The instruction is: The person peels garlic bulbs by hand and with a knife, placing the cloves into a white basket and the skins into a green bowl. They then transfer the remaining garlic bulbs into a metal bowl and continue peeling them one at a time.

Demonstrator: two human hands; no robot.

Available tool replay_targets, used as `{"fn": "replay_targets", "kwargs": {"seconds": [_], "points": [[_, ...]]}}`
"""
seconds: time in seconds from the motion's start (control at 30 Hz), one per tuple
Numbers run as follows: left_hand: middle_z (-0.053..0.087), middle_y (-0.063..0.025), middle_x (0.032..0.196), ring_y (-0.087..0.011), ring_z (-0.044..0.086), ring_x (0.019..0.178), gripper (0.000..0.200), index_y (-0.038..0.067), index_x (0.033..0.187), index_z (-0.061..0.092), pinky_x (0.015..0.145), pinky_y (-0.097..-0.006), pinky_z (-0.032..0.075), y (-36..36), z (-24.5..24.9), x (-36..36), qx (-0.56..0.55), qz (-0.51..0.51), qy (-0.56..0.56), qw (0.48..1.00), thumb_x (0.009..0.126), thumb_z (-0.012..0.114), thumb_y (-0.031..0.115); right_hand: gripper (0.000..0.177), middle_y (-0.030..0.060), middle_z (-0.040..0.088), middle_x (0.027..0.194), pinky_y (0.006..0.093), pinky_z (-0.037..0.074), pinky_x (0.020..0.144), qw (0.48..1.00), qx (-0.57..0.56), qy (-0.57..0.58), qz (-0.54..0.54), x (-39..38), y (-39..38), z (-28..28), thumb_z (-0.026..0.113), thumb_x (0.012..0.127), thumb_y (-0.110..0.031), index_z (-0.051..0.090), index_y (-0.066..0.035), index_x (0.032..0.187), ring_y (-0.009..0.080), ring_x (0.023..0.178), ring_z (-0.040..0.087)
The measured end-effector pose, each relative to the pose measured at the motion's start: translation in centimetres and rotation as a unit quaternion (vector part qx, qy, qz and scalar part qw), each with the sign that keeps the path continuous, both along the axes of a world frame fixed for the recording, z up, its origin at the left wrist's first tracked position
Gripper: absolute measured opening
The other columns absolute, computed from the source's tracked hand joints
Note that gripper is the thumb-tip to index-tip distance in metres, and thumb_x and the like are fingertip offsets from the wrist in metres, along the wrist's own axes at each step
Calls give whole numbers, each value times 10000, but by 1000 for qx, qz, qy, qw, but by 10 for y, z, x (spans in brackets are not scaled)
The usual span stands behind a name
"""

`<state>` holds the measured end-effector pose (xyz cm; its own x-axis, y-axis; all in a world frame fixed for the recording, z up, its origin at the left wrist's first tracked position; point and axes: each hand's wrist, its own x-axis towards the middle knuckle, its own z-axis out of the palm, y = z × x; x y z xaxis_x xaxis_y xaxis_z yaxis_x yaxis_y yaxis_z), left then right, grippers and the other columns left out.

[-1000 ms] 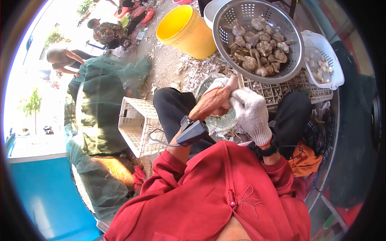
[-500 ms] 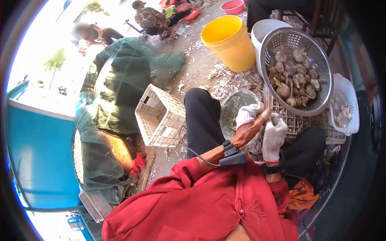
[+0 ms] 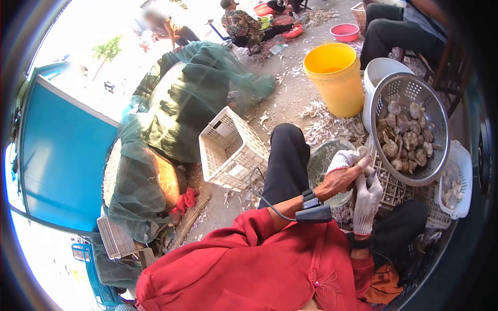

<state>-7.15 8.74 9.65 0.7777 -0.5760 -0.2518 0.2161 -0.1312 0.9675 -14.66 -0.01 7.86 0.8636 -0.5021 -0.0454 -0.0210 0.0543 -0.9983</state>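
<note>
My left hand (image 3: 343, 171), partly covered by a white glove, is closed and meets my right hand (image 3: 367, 199) in front of my knees. The right hand wears a white knit glove, its fingers bent at the left fingertips. Whatever is pinched between them is too small to make out. Under the left hand sits a round mesh-like tub (image 3: 319, 163). Close to the right hand, a steel colander (image 3: 386, 116) full of garlic bulbs (image 3: 410, 140) rests tilted on a plastic crate (image 3: 389, 192). A white basket (image 3: 463, 179) with peeled cloves (image 3: 450, 189) stands at the far right.
A yellow bucket (image 3: 340, 85) and a white bucket (image 3: 371, 78) stand ahead. To the left are a white crate (image 3: 233, 166) and heaps under green netting (image 3: 192, 88). Garlic skins (image 3: 321, 111) litter the floor. Other people sit beyond, near a pink basin (image 3: 344, 32).
The view has swung left, so the surroundings appear farther right and slightly lower. My hands stay together, and the right fingers have shifted against the left fingertips.
</note>
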Motion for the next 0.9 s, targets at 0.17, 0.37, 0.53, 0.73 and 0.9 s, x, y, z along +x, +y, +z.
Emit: {"fn": "replay_targets", "kwargs": {"seconds": [0.17, 0.37, 0.53, 0.73, 0.9], "points": [[492, 30, 529, -62, 400, 408, 473, 56, 760, 658, 374, -245, 286, 0, 8, -1, -10, 17, -13, 1000, 921, 529, 482, 229, 3, 560, 738, 256, 389, 572, 999, -24, 37, 2, -4, 3, 23, 523, 946, -150, 614, 27, 1058, 64, 652, 468], [504, -2, 510, -89, 461, 460, 519, 26, 715, 678, 442, -279, 372, 6, 9, -2, 0, -18, -76, 997, 928, 511, 469, 216, -54, 476, 643, 233, 268, 447, 1000, 19, 5, -5, -1, 7, 10, 531, 940, -166, 627, 18, 1000, 26, 519, 358], [485, -41, 519, -97, 442, 488, 401, -3, 750, 659, 466, -305, 391, 7, 5, -11, -23, -21, -156, 987, 915, 566, 350, 181, -63, 483, 617, 207, 252, 423, 986, 151, -3, -65, -12, 13, 8, 541, 937, -169, 630, -11, 932, 17, 484, 370], [489, -15, 581, -47, 457, 559, 233, 14, 798, 601, 492, -248, 412, -2, 3, -22, -131, -31, -166, 977, 906, 594, 220, 230, -71, 468, 587, 191, 306, 351, 947, 290, -28, -133, -15, 10, -7, 519, 959, -303, 580, -87, 905, 29, 407, 420], [588, -33, 737, -113, 551, 541, 453, 51, 1196, 553, 457, -252, 462, -7, -10, 4, -249, 36, 299, 920, 972, 436, 428, 286, -39, 437, 679, 189, 250, 379, 901, 420, -110, -15, -16, -21, -2, 413, 1010, -300, 556, -78, 899, 18, 454, 302]]}}
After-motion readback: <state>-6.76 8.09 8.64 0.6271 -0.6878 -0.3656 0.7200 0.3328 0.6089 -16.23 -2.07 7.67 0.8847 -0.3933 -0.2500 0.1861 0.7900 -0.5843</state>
